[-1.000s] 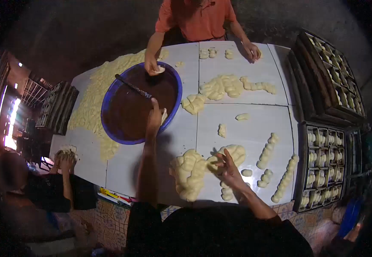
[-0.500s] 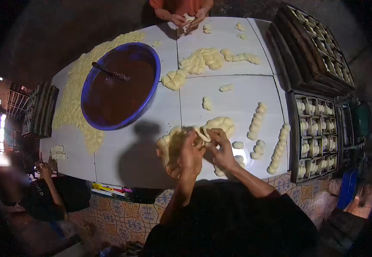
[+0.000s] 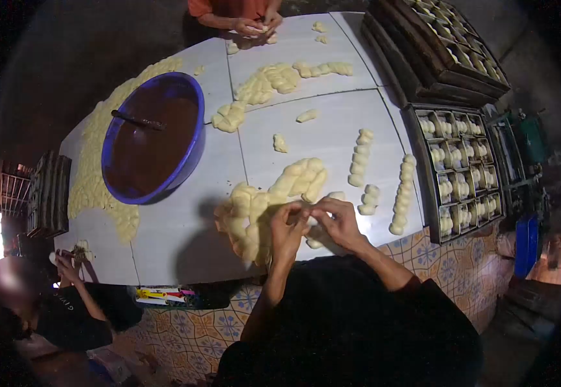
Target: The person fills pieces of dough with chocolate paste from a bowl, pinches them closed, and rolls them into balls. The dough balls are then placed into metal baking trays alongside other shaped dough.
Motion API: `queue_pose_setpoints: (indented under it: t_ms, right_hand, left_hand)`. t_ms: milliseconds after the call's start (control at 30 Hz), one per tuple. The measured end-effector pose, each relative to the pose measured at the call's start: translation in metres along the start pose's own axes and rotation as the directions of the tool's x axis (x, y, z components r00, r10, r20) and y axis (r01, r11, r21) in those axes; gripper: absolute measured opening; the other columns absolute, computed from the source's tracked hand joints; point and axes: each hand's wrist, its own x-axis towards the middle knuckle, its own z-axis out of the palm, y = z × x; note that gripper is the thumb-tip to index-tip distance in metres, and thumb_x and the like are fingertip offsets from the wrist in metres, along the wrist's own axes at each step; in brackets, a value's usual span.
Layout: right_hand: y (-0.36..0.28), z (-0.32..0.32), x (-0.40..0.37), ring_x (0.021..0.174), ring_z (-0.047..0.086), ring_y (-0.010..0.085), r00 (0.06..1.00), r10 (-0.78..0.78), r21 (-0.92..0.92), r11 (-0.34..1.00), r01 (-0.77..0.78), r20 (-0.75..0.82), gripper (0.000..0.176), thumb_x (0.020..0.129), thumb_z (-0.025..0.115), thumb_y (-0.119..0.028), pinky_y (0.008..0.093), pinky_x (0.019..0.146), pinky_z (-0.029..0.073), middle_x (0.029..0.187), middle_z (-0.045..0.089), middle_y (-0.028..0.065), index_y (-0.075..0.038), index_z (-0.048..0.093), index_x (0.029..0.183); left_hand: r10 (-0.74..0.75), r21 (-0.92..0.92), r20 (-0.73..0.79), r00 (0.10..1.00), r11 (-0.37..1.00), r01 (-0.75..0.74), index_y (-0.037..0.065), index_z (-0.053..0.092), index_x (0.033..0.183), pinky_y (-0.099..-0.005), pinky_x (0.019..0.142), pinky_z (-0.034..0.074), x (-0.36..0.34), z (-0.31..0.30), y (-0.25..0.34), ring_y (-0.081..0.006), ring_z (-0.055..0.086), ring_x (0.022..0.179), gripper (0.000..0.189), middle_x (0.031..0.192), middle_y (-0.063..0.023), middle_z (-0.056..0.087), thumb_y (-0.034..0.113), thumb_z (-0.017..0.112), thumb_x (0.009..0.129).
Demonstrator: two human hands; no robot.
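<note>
Your left hand (image 3: pixel 287 233) and right hand (image 3: pixel 340 224) pinch what seems dough (image 3: pixel 311 220) between closed fingers over the white table (image 3: pixel 326 140); patterned floor tiles (image 3: pixel 222 322) show below, a dark tray (image 3: pixel 426 184) alongside.

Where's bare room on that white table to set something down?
Bare: between the blue tub and the nearer dough heap; also between two small central dough pieces and the dough strips. Crowded: around the left hand.
</note>
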Motion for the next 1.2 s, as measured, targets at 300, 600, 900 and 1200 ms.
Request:
queue_pose_setpoints:
  t_ms: [300, 600, 900, 1200]
  right_hand:
    - [0.03, -0.036, -0.01, 0.077, 0.06, 0.0121, 0.849, 0.235, 0.455, 0.76, -0.465, 0.474, 0.041, 0.091, 0.051, -0.002, 0.0261, 0.062, 0.051, 0.115, 0.059, 0.009, -0.003, 0.048, 0.132]
    - [0.07, -0.062, 0.055, 0.105, 0.059, 0.0261, 0.986, 0.146, -0.045, 0.989, -0.143, 0.08, 0.041, 0.071, 0.057, 0.008, 0.0326, 0.088, 0.048, 0.112, 0.062, 0.0154, 0.003, 0.062, 0.112]
    - [0.062, 0.007, 0.188, 0.108, 0.051, 0.0402, 0.914, -0.405, -0.416, 0.832, 0.366, -0.006, 0.035, 0.075, 0.062, -0.011, 0.0427, 0.092, 0.043, 0.116, 0.054, 0.0234, -0.001, 0.062, 0.109]
    - [-0.017, 0.029, 0.104, 0.104, 0.051, 0.0153, 0.989, -0.035, 0.249, 0.969, -0.003, 0.146, 0.033, 0.079, 0.069, -0.006, 0.0262, 0.082, 0.044, 0.121, 0.041, 0.0076, -0.002, 0.062, 0.111]
  left_hand:
    - [0.237, -0.176, 0.275, 0.932, 0.965, -0.194, 0.002, 0.048, 0.114, -0.0274, 0.078, 0.05, -0.002, 0.024, -0.016, -0.0148, 0.058, 0.091, 0.044, 0.095, -0.0074, 0.056, -0.012, 0.065, 0.076]
    - [0.26, -0.065, -0.27, 0.927, 0.956, -0.287, 0.0, 0.058, 0.1, -0.0299, 0.084, 0.046, 0.024, -0.012, -0.007, -0.0172, 0.056, 0.093, 0.021, 0.097, -0.0074, 0.058, -0.004, 0.059, 0.08]
    - [0.23, -0.138, -0.231, 0.945, 0.954, -0.266, -0.002, 0.059, 0.098, -0.0275, 0.08, 0.047, 0.031, -0.034, -0.015, -0.0158, 0.059, 0.082, 0.012, 0.084, -0.0067, 0.061, 0.002, 0.059, 0.087]
    - [0.197, -0.09, -0.289, 0.937, 0.969, -0.231, -0.002, 0.047, 0.132, -0.0264, 0.09, 0.044, 0.015, -0.035, 0.003, -0.016, 0.054, 0.107, 0.041, 0.12, -0.0113, 0.057, 0.011, 0.054, 0.094]
